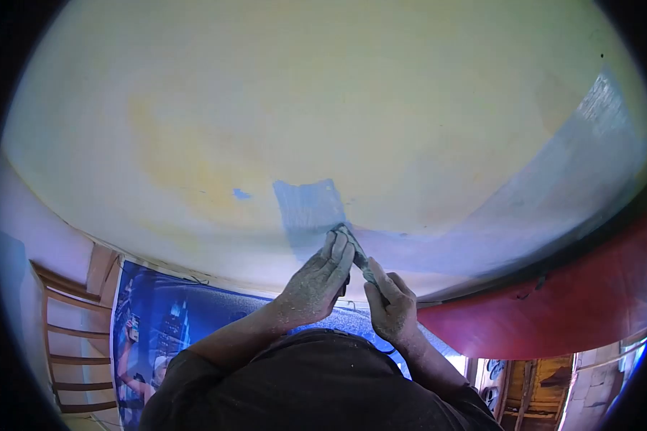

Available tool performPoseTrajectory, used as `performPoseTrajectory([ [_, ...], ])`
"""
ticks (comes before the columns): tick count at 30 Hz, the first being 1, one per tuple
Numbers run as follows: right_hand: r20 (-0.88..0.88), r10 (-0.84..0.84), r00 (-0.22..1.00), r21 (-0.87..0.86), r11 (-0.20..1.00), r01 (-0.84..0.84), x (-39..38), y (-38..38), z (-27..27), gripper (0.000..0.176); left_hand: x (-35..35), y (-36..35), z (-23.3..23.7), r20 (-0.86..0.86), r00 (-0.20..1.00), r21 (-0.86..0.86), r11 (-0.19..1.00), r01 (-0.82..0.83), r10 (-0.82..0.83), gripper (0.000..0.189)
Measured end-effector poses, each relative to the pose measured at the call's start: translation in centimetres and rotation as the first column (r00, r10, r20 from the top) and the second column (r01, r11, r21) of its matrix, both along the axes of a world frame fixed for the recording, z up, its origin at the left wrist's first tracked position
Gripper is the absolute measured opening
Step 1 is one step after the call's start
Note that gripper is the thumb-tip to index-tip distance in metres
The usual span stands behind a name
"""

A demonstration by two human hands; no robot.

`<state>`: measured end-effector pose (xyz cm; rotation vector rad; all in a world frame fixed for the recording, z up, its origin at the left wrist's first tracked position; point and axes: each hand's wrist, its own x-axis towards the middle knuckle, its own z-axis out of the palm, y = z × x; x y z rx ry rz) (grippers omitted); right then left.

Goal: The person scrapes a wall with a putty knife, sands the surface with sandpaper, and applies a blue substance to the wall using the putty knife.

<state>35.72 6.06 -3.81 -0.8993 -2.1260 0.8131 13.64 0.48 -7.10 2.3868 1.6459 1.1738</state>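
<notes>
Both of my dusty hands are raised to a pale surface with a smooth blue-grey patch (310,205) on it. A narrow, dust-covered grey-green tool (357,251) slants between them; its exact kind is hard to make out. My left hand (315,281) has its fingers pressed together over the tool's upper end, at the lower edge of the patch. Wrapped round the lower end is my right hand (394,303), its thumb raised alongside. The left palm's underside and part of the tool are hidden.
The pale painted surface (381,93) fills the upper view, with yellowish stains and a wide grey band (553,187) at right. Below hang a blue city-picture sheet (172,323) and a red sheet (553,302). A wooden slatted rack (79,332) stands at lower left.
</notes>
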Motion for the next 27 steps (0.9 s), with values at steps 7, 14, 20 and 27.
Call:
performPoseTrajectory([
  [7, -0.044, -0.027, 0.999, -0.037, 0.999, 0.026, 0.2, -0.2, -0.9, 0.051, -1.0, 0.1, 1.3, -0.084, 0.996, -0.058, 0.998, 0.032, -0.036, 0.085],
  [14, -0.087, 0.047, 0.995, -0.017, 0.999, -0.049, -1.3, -0.2, 0.4, 0.053, -2.0, -0.3, 2.8, -0.136, 0.990, -0.035, 0.999, -0.034, 0.029, 0.091],
  [20, -0.100, 0.027, 0.995, 0.016, 1.000, -0.026, -1.4, -0.9, 0.7, 0.054, -1.7, -0.5, 3.4, -0.118, 0.993, 0.029, 1.000, -0.010, 0.014, 0.085],
  [27, -0.210, -0.010, 0.978, -0.043, 0.999, 0.001, -2.6, -1.7, -0.6, 0.053, -3.1, -0.4, 4.4, -0.181, 0.982, -0.074, 0.997, 0.037, -0.050, 0.089],
])
